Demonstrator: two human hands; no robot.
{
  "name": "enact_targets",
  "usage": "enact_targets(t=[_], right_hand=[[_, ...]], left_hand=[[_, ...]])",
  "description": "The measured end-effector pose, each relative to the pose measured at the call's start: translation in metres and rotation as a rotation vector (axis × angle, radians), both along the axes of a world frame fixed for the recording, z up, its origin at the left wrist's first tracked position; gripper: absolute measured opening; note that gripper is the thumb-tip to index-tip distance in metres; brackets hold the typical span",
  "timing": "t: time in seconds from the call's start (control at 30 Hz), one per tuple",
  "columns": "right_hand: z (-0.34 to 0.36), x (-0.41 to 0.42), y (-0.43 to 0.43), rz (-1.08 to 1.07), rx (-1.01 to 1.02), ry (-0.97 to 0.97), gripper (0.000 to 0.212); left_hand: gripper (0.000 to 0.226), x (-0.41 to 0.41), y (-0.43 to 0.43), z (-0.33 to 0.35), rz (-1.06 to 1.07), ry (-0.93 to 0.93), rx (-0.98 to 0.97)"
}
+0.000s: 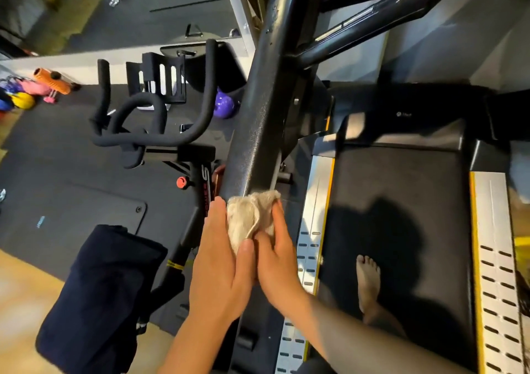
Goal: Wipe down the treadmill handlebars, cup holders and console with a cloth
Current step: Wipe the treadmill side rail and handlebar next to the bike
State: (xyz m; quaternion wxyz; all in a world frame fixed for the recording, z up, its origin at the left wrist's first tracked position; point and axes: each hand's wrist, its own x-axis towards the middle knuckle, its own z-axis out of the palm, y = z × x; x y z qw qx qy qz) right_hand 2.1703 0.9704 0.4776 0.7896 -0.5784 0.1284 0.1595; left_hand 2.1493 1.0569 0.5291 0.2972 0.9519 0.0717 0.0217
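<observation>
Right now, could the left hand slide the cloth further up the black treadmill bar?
Probably yes: the left hand holds the cloth around the bar, and the bar's surface above it looks bare.

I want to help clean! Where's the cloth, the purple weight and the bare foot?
cloth [247, 216], head view, bunched middle.
purple weight [223, 106], head view, round body.
bare foot [368, 280], head view, top of foot.

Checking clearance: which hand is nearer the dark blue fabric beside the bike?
Left. The left hand grips the cloth right of the dark blue fabric; the right hand lies beyond it, farther right.
</observation>
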Motion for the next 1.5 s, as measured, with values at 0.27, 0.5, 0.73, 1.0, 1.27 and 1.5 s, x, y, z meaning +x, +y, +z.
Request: enact_targets(t=[0.27,0.5,0.73,1.0,1.27,1.5], right_hand=[[-0.003,0.018,0.000,-0.047,0.033,0.079,0.043],[-0.018,0.071,-0.003,-0.112,0.149,0.287,0.041],[0.005,-0.006,-0.008,0.056,-0.040,-0.062,0.062],[0.006,0.054,-0.035,0.113,-0.656,-0.701,0.078],[0.035,0.093,-0.037,0.123,-0.789,-1.133,0.047],[0.054,0.129,-0.057,0.559,-1.102,-1.281,0.044]], left_hand=[[0.076,-0.002,-0.002,0.001,0.005,0.026,-0.008],[0.071,-0.002,0.000,-0.001,0.009,0.015,0.008],[0.076,-0.003,-0.001,0.002,0.038,0.015,-0.060],[0.072,-0.006,0.004,-0.001,-0.043,-0.146,-0.144],[0.073,-0.004,0.006,-0.006,-0.082,-0.255,-0.028],[0.059,-0.001,0.013,-0.009,0.142,-0.254,-0.033]])
